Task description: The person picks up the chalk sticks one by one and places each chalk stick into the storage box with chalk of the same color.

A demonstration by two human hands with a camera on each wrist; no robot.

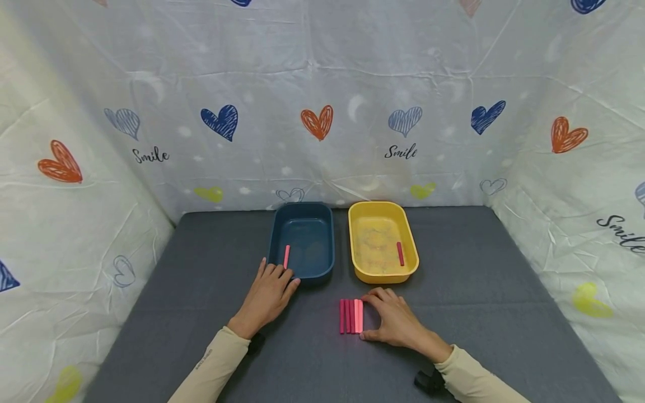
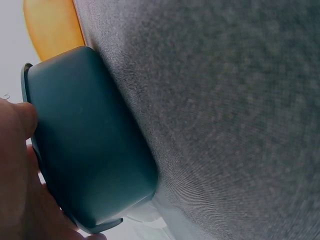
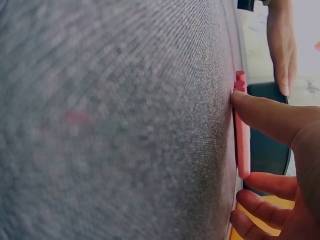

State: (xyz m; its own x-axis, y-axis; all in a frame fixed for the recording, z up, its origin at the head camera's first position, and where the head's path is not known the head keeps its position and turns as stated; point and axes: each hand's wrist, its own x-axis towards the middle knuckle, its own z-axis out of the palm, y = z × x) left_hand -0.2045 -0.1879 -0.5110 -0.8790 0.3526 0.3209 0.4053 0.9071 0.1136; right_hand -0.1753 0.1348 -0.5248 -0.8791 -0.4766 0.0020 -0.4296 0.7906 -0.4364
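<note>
A short row of round pink sticks lies side by side on the table: dark pink sticks (image 1: pixel 347 317) at the left, light pink ones (image 1: pixel 356 317) at the right. My right hand (image 1: pixel 398 320) pinches the rightmost light pink stick (image 3: pixel 243 142) by its two ends, thumb at the near end and index finger at the far one. My left hand (image 1: pixel 270 292) rests at the near left corner of a dark blue tub (image 2: pixel 92 135), fingers over the rim and thumb against it. Inside that tub, just past the fingertips, a light pink stick (image 1: pixel 286 257) leans near the left wall.
A yellow tub (image 1: pixel 384 279) stands to the right of the blue one, with a dark pink stick (image 1: pixel 400 253) inside. Dark grey cloth covers the table (image 1: pixel 484 313). A white sheet (image 1: pixel 312 56) printed with hearts hangs behind and at both sides.
</note>
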